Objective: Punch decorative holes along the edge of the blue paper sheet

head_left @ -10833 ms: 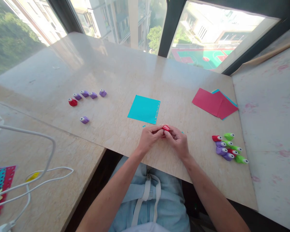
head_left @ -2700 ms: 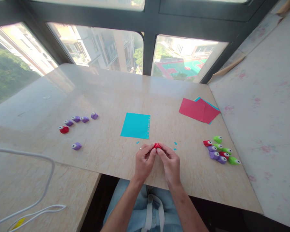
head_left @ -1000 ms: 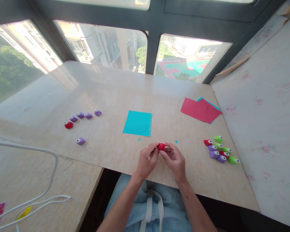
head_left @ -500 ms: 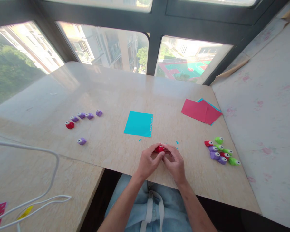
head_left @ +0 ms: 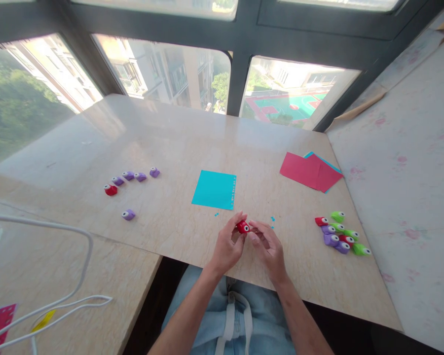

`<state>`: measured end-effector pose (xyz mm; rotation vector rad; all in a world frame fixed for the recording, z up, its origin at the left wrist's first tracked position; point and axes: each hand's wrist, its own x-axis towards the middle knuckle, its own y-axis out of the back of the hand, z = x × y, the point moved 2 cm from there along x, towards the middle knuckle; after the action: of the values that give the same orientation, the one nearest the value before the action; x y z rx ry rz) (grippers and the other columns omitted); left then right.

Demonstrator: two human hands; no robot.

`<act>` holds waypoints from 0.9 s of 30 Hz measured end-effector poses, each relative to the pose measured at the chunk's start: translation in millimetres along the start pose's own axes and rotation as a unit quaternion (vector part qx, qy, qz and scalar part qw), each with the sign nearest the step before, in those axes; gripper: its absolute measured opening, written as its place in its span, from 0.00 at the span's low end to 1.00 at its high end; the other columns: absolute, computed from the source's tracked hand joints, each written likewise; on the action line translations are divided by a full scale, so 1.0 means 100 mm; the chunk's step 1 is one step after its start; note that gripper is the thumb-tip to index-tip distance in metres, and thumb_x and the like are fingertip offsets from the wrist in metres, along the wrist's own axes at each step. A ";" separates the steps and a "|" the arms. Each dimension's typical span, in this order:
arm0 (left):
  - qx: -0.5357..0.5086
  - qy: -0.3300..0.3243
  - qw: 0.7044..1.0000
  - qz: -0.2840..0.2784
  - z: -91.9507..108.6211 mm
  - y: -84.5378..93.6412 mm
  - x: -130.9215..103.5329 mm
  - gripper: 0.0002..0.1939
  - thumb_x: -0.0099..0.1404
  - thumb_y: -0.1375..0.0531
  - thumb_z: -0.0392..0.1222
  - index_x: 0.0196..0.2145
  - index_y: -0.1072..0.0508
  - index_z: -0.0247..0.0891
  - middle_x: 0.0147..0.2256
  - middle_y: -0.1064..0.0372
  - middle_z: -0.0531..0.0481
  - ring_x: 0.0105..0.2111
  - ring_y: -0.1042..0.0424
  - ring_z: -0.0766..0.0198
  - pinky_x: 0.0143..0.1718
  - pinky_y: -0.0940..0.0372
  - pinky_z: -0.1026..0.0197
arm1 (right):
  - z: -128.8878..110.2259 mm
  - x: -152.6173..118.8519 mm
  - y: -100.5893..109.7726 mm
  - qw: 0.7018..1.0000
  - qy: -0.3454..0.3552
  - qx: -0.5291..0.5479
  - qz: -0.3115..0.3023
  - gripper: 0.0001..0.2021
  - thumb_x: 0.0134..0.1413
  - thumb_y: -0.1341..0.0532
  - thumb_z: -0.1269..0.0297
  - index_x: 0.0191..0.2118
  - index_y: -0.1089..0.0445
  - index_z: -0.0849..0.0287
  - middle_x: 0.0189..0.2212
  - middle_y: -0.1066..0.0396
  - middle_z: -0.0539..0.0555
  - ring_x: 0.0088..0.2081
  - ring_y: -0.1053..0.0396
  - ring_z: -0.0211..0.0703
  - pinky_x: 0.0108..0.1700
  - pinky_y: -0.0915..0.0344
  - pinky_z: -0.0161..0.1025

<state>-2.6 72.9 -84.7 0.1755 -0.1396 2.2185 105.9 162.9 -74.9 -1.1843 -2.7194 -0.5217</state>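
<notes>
A small red craft punch (head_left: 242, 227) with a white, dark-centred button is pinched between the thumb and fingers of my left hand (head_left: 227, 246), just above the table's front part. At its right side is my right hand (head_left: 269, 249), fingers loosely curled and thumb apart; its fingertips are close to the punch, and I cannot tell if they touch. Beyond my hands lies a square blue sheet of paper (head_left: 214, 190) with a row of small holes along its right edge. Tiny blue paper bits (head_left: 216, 214) lie below it, and more blue bits (head_left: 273, 220) sit farther right.
Several purple punches (head_left: 129, 175) and a red punch (head_left: 111, 190) form a row on the left, with one purple punch (head_left: 128, 214) nearer. A cluster of green, purple and red punches (head_left: 331, 239) stands right. Red paper sheets (head_left: 307, 170) lie behind it. White cable (head_left: 85, 256) crosses the left.
The red punch has turned in my left hand, so its button shows more clearly. My right fingers have loosened and drawn slightly away from it. The view has shifted a little.
</notes>
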 end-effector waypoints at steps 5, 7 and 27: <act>0.022 -0.015 1.000 -0.009 0.00 -0.01 -0.02 0.33 0.65 0.46 0.28 0.65 0.47 0.41 0.58 0.38 0.39 0.58 0.36 0.59 0.60 0.38 0.49 | 0.01 0.03 -0.04 0.999 0.010 -0.031 -0.017 0.16 0.63 0.39 0.62 0.55 0.32 0.55 0.49 0.32 0.59 0.48 0.31 0.47 0.51 0.32 0.46; 0.043 -0.022 0.999 -0.008 0.01 -0.01 -0.03 0.33 0.65 0.46 0.29 0.66 0.48 0.41 0.58 0.37 0.39 0.58 0.36 0.60 0.59 0.37 0.49 | 0.00 0.04 -0.05 0.999 0.010 -0.038 -0.018 0.16 0.63 0.39 0.61 0.55 0.32 0.55 0.50 0.32 0.59 0.49 0.31 0.47 0.51 0.32 0.46; 0.116 -0.050 0.992 0.019 0.15 -0.03 -0.05 0.32 0.65 0.41 0.33 0.64 0.47 0.39 0.53 0.31 0.41 0.49 0.27 0.63 0.49 0.28 0.58 | 0.04 0.02 -0.03 0.997 -0.070 -0.026 0.012 0.16 0.65 0.44 0.56 0.52 0.29 0.59 0.48 0.27 0.58 0.47 0.28 0.46 0.49 0.30 0.42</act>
<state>4.0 69.0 -70.4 0.4138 0.0619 2.2606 102.0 164.1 -79.1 -1.3125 -2.8203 -0.5289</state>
